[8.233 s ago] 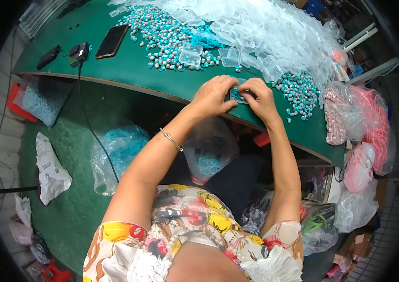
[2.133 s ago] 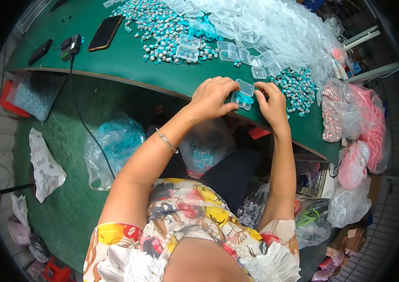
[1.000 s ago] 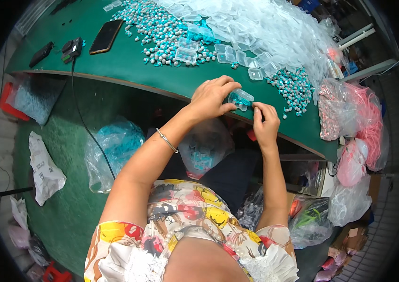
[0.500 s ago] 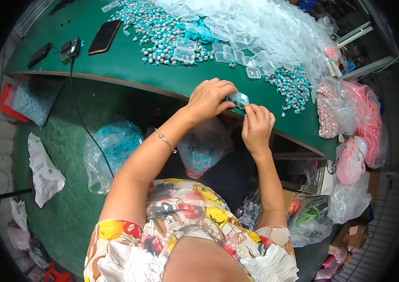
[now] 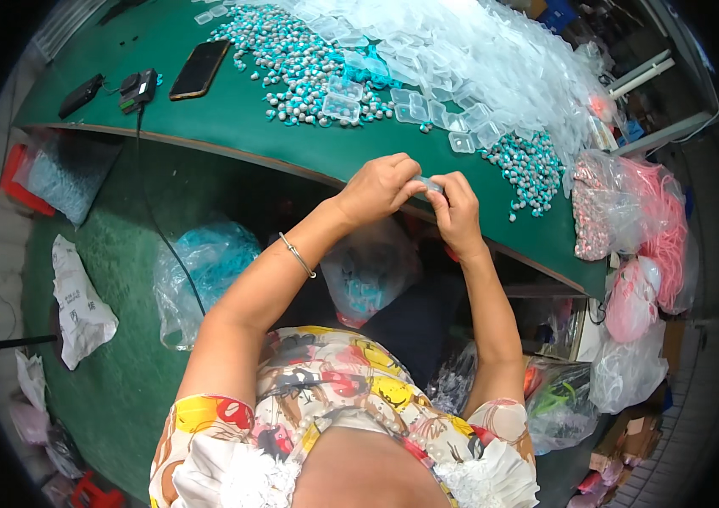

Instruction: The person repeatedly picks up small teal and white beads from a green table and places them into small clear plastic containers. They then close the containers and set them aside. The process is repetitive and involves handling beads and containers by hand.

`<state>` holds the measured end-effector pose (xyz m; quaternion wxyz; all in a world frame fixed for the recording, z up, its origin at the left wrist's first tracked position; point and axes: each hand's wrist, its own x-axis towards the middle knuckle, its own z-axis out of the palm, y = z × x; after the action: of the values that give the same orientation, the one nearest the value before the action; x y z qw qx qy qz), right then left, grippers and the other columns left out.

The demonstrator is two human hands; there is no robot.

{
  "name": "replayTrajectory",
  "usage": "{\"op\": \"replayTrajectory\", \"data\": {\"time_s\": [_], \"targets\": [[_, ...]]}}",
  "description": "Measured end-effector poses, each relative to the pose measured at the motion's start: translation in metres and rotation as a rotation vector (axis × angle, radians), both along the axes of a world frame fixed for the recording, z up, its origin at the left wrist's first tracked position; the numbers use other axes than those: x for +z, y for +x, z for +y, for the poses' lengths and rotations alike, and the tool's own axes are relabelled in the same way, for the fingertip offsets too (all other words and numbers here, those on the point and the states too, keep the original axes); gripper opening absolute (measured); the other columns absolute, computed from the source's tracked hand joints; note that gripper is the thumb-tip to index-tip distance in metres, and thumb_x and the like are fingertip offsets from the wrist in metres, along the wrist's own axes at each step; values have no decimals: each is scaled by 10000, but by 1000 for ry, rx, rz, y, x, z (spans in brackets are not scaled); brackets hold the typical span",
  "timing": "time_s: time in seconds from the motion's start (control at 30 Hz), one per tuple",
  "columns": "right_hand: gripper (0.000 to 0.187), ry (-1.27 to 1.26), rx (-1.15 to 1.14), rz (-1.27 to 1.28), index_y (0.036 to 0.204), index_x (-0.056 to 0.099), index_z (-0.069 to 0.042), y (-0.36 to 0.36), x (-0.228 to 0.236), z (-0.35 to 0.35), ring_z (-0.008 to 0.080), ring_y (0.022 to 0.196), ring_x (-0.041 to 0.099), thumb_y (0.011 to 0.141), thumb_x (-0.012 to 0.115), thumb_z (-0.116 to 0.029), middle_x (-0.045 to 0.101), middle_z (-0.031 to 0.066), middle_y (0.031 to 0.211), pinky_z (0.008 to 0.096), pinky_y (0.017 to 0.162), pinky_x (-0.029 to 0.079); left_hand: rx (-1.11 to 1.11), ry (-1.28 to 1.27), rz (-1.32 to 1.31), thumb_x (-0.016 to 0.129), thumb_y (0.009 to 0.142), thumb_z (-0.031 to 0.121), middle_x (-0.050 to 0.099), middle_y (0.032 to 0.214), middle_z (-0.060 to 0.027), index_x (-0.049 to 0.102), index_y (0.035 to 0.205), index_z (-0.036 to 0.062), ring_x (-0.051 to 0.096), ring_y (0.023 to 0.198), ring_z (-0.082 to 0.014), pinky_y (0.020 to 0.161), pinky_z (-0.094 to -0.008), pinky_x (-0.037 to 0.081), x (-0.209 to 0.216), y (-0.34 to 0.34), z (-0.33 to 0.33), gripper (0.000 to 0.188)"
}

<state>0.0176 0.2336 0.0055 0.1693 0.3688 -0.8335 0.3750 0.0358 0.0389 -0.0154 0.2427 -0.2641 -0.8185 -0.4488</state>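
Left hand [image 5: 381,188] and right hand [image 5: 459,213] pinch a half-hidden box [image 5: 429,183] — loose beads [image 5: 531,173], heaped clear cases [image 5: 478,61] beyond.

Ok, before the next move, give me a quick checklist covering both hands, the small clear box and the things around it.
1. Left hand on the small clear box: ok, fingers grip it.
2. Right hand on the box: ok, thumb and fingers at its right end.
3. Lid fully shut: cannot tell, fingers cover much of it.
4. Phone away from the hands: ok, far left on the table.
5. Right-hand pile of grey-and-teal pieces contained: not ok, lying loose.
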Motion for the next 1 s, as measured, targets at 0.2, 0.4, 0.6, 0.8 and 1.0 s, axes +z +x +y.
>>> {"op": "replayTrajectory", "data": {"time_s": [0.2,0.4,0.6,0.8,1.0], "targets": [[174,-68,34,-75,906,630,-13,5,9,-13,299,713,561,912,644,-186,562,124,799,378,625,446,-54,128,-167,612,936,199,607,859,-149,615,956,-1,601,760,-315,679,-396,480,9,5,-12,201],[174,-37,104,-57,905,624,-14,15,32,-8,293,709,559,897,661,-184,557,121,784,372,621,442,-115,164,-124,611,941,217,604,833,-140,623,951,-2,588,730,-291,661,-375,469,25,24,-16,220],[170,-11,136,49,917,621,-9,37,46,-7,297,709,558,887,664,-171,555,127,777,373,624,444,-157,184,-109,623,931,185,600,826,-145,626,948,5,586,726,-289,657,-369,468,40,45,-13,181],[143,-15,238,-428,963,656,-24,13,43,5,322,793,594,869,662,-132,620,119,857,380,721,478,-25,239,-193,633,922,168,613,846,-148,632,976,9,605,748,-306,682,-372,489,18,51,-3,168],[163,375,-394,308,977,684,-117,-64,2,27,256,1049,568,819,711,-145,657,56,956,452,905,374,-115,-113,-289,663,890,217,644,923,-167,634,1043,33,642,872,-376,757,-457,518,-37,68,29,240]]}}
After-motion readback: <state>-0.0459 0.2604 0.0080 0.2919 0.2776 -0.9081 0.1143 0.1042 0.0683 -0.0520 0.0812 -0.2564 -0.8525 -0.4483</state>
